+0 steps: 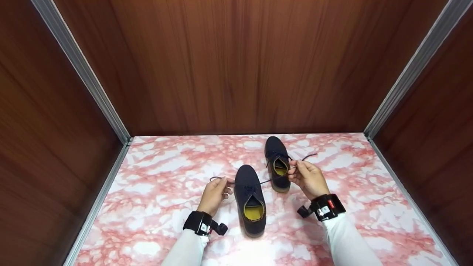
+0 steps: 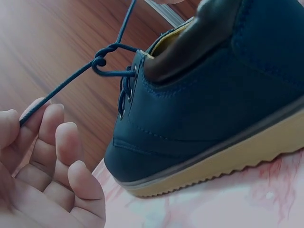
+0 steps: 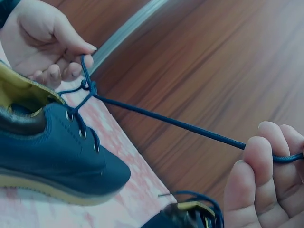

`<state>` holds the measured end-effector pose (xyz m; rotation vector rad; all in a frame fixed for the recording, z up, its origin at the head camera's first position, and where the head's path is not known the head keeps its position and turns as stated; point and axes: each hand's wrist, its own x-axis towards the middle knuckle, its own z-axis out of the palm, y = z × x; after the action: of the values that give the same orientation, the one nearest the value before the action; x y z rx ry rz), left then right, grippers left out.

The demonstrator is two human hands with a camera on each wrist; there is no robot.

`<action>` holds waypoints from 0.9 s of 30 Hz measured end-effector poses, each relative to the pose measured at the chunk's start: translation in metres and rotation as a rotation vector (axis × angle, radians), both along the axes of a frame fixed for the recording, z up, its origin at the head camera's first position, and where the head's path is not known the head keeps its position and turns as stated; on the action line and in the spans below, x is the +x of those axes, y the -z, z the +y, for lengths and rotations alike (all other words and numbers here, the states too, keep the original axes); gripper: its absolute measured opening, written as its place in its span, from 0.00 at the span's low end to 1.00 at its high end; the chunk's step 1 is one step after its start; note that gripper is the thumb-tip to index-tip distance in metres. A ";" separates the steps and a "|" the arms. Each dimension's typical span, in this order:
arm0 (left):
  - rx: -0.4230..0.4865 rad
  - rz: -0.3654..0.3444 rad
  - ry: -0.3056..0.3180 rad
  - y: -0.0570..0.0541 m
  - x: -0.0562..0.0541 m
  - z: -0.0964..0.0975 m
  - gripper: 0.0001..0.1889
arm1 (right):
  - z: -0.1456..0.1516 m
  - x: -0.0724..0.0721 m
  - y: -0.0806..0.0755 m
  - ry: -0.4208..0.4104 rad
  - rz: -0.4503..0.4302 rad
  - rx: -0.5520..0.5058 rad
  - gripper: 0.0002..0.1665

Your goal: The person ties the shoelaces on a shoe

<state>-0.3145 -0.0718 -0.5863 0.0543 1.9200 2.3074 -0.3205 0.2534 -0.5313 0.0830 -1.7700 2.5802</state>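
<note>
A dark blue lace-up shoe (image 1: 242,195) with a yellow insole stands upright on the table, toe pointing away. My left hand (image 1: 214,195), at the shoe's left, pinches one end of its lace (image 2: 59,88) between thumb and forefinger. To the right, my right hand (image 1: 309,179) grips the other end, its loose tip sticking out beyond the fingers. Both lace ends are pulled out sideways. Where they cross, a loosely looped knot (image 2: 100,61) hangs above the eyelets in the left wrist view. In the right wrist view the lace (image 3: 171,121) runs straight to my fingers.
A matching shoe (image 1: 274,146) stands farther back at the right, partly behind my right hand, its laces loose. The table (image 1: 159,207) has a red-and-white marbled top. Brown wood-grain panels (image 1: 236,74) with grey metal edge strips (image 1: 406,74) enclose the back and sides.
</note>
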 end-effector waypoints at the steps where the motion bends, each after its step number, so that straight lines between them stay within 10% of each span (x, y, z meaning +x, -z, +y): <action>1: -0.009 -0.002 -0.003 0.001 0.000 -0.002 0.19 | 0.002 0.000 0.002 0.005 -0.004 -0.001 0.18; 27: -0.075 -0.055 -0.045 0.013 0.006 -0.020 0.19 | 0.042 0.015 0.030 0.126 -0.162 -0.075 0.18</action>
<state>-0.3087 -0.0916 -0.5994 -0.0607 1.9982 2.2374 -0.3053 0.2957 -0.5615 -0.2366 -1.6625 2.6247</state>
